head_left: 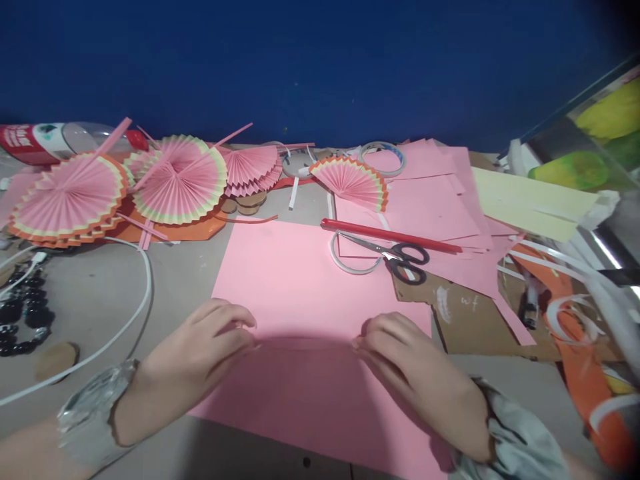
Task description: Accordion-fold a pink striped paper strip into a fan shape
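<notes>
My left hand (200,357) and my right hand (415,370) are both closed in a pinch over a large pink paper sheet (310,273). Between their fingertips runs a narrow pink paper strip (306,343), faint against the sheet of the same colour. The strip spans from one hand to the other, one end at each pinch. Beyond my right hand, black-handled scissors (400,259), a red stick-like rod (390,235) and a roll of tape (356,270) lie across the sheet's upper right corner.
Folded pink paper fans (177,180) with yellow and orange edges crowd the back left, beside a plastic bottle (35,143). More pink sheets (420,200), cardboard (465,313) and pale yellow paper (530,200) cover the right. A white cable (145,300) loops at left near black beads (27,307).
</notes>
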The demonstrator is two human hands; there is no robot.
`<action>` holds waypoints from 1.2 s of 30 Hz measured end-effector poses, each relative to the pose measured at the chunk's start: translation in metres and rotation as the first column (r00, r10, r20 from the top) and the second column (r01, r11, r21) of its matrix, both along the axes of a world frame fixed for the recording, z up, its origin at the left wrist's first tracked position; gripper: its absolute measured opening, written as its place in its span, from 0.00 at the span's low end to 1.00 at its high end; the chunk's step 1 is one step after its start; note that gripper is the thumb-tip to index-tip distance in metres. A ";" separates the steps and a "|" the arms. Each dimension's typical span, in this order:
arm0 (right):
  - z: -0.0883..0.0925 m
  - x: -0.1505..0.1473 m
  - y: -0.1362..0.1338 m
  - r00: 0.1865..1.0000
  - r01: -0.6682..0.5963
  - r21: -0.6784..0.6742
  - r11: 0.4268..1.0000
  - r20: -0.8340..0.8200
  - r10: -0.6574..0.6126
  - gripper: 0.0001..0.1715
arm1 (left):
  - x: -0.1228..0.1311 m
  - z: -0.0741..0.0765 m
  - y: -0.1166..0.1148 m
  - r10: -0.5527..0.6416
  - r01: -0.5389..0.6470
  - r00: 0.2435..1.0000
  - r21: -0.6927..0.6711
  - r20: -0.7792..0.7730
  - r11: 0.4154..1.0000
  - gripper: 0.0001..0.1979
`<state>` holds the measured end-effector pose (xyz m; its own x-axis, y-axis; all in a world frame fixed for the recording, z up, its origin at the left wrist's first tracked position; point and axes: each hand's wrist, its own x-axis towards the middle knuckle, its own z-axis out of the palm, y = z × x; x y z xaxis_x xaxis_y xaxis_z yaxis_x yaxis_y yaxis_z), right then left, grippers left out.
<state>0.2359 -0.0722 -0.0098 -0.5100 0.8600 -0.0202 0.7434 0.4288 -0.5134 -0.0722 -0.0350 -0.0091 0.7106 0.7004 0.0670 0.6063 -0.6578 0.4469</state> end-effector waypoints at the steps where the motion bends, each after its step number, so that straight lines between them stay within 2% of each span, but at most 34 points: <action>1: 0.003 -0.001 0.001 0.998 0.055 -0.105 0.993 -0.024 -0.058 0.09 | 0.001 0.001 0.001 0.013 -0.014 1.000 -0.055 -0.006 0.998 0.07; 4: 0.011 -0.003 0.004 0.987 0.133 -0.293 0.947 -0.052 -0.154 0.08 | 0.002 0.002 0.001 0.061 -0.066 0.998 -0.190 -0.031 0.980 0.06; 7: 0.017 -0.004 0.006 0.985 0.161 -0.344 0.925 -0.001 -0.172 0.08 | 0.002 0.002 0.000 0.119 -0.130 0.991 -0.237 -0.061 0.963 0.05; 11: 0.017 -0.009 0.007 0.982 0.189 -0.302 0.934 0.080 -0.173 0.05 | 0.004 0.003 -0.002 0.148 -0.166 0.985 -0.241 -0.091 0.956 0.08; 15: 0.012 -0.013 0.002 0.986 0.167 -0.224 0.960 0.050 -0.160 0.06 | 0.006 0.005 -0.002 0.118 -0.136 0.989 -0.251 -0.087 0.958 0.08; 18: 0.010 -0.012 -0.001 0.986 0.165 -0.202 0.965 0.001 -0.169 0.07 | 0.008 0.007 -0.002 0.110 -0.126 0.991 -0.296 -0.070 0.947 0.04; 21: 0.009 -0.010 -0.002 0.982 0.182 -0.207 0.961 -0.020 -0.190 0.07 | 0.011 0.010 -0.002 0.145 -0.140 0.989 -0.419 -0.021 0.897 0.05; 25: 0.012 -0.006 0.002 0.982 0.178 -0.154 0.972 -0.035 -0.186 0.09 | 0.016 0.018 -0.002 0.281 -0.244 0.960 -0.534 -0.013 0.809 0.09; 28: 0.017 -0.002 0.007 0.983 0.176 -0.107 0.979 -0.031 -0.180 0.08 | 0.018 0.022 0.002 0.332 -0.276 0.943 -0.480 0.034 0.833 0.11; 32: 0.025 -0.001 0.019 0.981 0.185 -0.108 0.977 0.072 -0.178 0.10 | 0.022 0.023 0.010 0.280 -0.262 0.960 -0.338 0.004 0.904 0.12; 36: 0.024 -0.017 0.029 0.981 0.083 0.076 0.994 0.169 -0.095 0.08 | 0.033 0.022 0.014 0.232 -0.235 0.972 -0.250 -0.040 0.939 0.13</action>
